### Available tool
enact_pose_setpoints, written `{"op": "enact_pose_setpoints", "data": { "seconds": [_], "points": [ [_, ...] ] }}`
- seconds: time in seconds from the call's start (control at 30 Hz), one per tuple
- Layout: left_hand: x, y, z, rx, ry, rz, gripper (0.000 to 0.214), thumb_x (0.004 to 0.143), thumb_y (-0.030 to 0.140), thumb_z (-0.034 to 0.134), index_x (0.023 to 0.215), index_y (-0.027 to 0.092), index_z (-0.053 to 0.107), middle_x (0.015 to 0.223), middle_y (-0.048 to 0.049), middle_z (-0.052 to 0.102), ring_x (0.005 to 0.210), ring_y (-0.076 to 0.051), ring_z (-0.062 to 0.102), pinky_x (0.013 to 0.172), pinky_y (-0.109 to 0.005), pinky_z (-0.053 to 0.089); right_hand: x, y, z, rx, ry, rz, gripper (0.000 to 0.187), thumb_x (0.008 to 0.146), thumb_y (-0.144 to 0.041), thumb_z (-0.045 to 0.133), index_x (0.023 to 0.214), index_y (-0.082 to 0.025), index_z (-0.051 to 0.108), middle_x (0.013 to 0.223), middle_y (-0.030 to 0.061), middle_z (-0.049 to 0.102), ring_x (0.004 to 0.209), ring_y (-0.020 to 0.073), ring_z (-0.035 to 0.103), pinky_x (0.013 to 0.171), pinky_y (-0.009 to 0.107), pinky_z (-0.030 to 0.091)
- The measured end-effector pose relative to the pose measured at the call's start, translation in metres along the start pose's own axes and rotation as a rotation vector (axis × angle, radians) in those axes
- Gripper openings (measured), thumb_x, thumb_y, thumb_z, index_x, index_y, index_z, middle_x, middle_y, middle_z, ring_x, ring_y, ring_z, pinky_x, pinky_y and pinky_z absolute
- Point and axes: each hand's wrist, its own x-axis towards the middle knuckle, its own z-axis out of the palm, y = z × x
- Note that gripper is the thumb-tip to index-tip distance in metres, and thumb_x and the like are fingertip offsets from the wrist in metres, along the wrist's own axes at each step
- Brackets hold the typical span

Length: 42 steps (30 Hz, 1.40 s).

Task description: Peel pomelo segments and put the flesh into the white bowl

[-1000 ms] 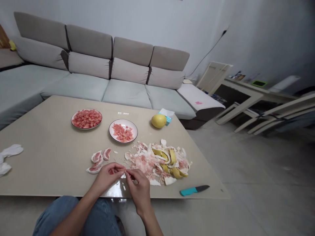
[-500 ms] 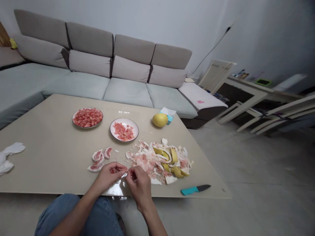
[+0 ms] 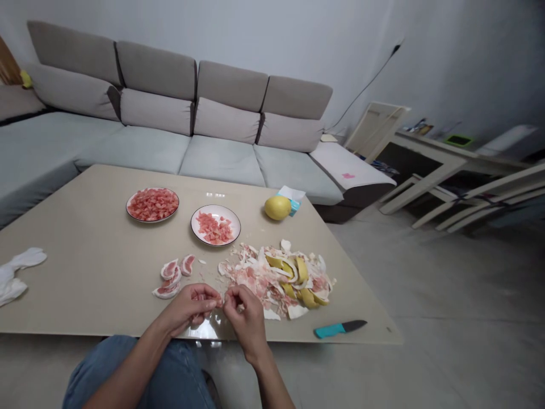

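Observation:
My left hand (image 3: 190, 307) and my right hand (image 3: 246, 316) meet over the near edge of the beige table (image 3: 85, 267), both pinched on one small pink pomelo piece (image 3: 218, 300) between them. Just left of my left hand lie three unpeeled pomelo segments (image 3: 172, 276). Right of my right hand spreads a heap of white pith and yellow peel (image 3: 279, 277). Farther back stand a white plate with some pink flesh (image 3: 216, 225) and a fuller plate (image 3: 152, 204).
A knife with a teal handle (image 3: 339, 328) lies near the table's front right corner. A whole yellow pomelo (image 3: 277, 207) sits by a tissue pack (image 3: 292, 199) at the far side. White cloth (image 3: 17, 272) lies at the left edge. A grey sofa (image 3: 179, 130) runs behind.
Both hands stayed together at the table edge, with my fingers shifting slightly on the piece. The view moved a little.

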Motion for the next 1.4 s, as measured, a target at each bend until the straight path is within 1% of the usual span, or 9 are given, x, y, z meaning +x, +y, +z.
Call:
{"op": "enact_pose_setpoints", "data": {
  "seconds": [0.23,0.4,0.5,0.63,0.83,0.97,1.1,1.23,1.4],
  "points": [
    [0.0,-0.001,-0.003,-0.109,-0.053,-0.01,0.028,0.067,0.029,0.08,0.086,0.012,0.068,0.082,-0.0048,0.062,0.051,-0.003,0.042,0.036,-0.013,0.019,0.0,-0.007,-0.012,0.277,-0.083,0.176,0.015,0.085,-0.025,0.055,0.076,-0.017,0.063,0.066,0.0,0.059,0.062,0.0139,0.054,0.059,0.023,0.043],
    [0.001,-0.001,-0.003,-0.116,-0.035,-0.01,0.027,0.07,0.031,0.079,0.085,0.012,0.068,0.067,-0.0001,0.056,0.048,-0.003,0.039,0.036,-0.013,0.018,-0.001,-0.017,-0.019,0.4,-0.195,0.187,0.021,0.084,-0.032,0.063,0.1,-0.021,0.07,0.094,0.0053,0.069,0.08,0.0177,0.062,0.072,0.027,0.048],
    [0.001,-0.001,-0.001,-0.089,-0.024,-0.015,0.029,0.07,0.034,0.078,0.087,0.012,0.068,0.062,0.0014,0.054,0.047,-0.003,0.037,0.036,-0.014,0.018,-0.001,-0.022,-0.017,0.31,-0.1,0.143,0.012,0.082,-0.028,0.065,0.084,-0.02,0.073,0.084,0.0048,0.07,0.079,0.0184,0.062,0.071,0.027,0.047],
    [0.002,-0.001,0.002,-0.021,-0.004,0.011,0.032,0.072,0.038,0.075,0.088,0.012,0.066,0.07,-0.0008,0.058,0.047,-0.003,0.039,0.037,-0.015,0.02,0.0,-0.02,-0.013,0.262,-0.038,0.168,0.016,0.084,-0.025,0.061,0.072,-0.018,0.07,0.071,0.0024,0.067,0.069,0.0164,0.06,0.064,0.025,0.043],
    [0.004,-0.007,0.008,0.284,0.189,0.326,0.047,0.062,0.02,0.08,0.106,0.021,0.062,0.102,-0.0034,0.062,0.059,-0.007,0.052,0.057,-0.021,0.044,0.001,-0.012,-0.003,0.254,-0.031,0.209,0.022,0.088,-0.029,0.054,0.073,-0.017,0.063,0.07,0.001,0.064,0.067,0.0151,0.056,0.062,0.024,0.04],
    [0.004,-0.008,0.008,0.459,0.298,0.45,0.023,0.068,0.021,0.075,0.09,0.018,0.07,0.089,-0.0041,0.066,0.064,-0.011,0.054,0.065,-0.024,0.045,0.0,-0.013,0.005,0.184,-0.037,0.15,0.023,0.092,-0.028,0.047,0.074,-0.018,0.059,0.071,0.0011,0.061,0.068,0.0156,0.056,0.063,0.025,0.04],
    [0.004,-0.004,0.007,0.36,0.253,0.295,0.028,0.073,0.033,0.072,0.094,0.015,0.072,0.08,-0.0061,0.068,0.062,-0.012,0.053,0.057,-0.023,0.044,-0.001,-0.011,0.013,0.022,0.043,0.021,0.023,0.094,-0.023,0.04,0.075,-0.02,0.053,0.075,0.0026,0.058,0.072,0.0174,0.053,0.067,0.027,0.039],
    [0.002,-0.002,0.006,0.156,0.139,0.097,0.043,0.071,0.046,0.073,0.097,0.013,0.07,0.074,-0.0032,0.064,0.044,-0.004,0.04,0.037,-0.016,0.024,0.003,-0.008,0.014,-0.06,0.082,-0.049,0.023,0.093,-0.019,0.038,0.075,-0.021,0.05,0.072,0.0017,0.054,0.069,0.0173,0.05,0.065,0.028,0.037],
    [0.0,-0.001,0.005,0.006,0.1,0.077,0.043,0.069,0.044,0.076,0.097,0.012,0.069,0.081,-0.0048,0.063,0.048,-0.003,0.038,0.035,-0.014,0.02,0.008,-0.009,0.007,0.003,0.007,-0.023,0.023,0.094,-0.02,0.039,0.073,-0.021,0.05,0.071,0.0001,0.053,0.069,0.0157,0.051,0.065,0.026,0.037]
  ]
}}
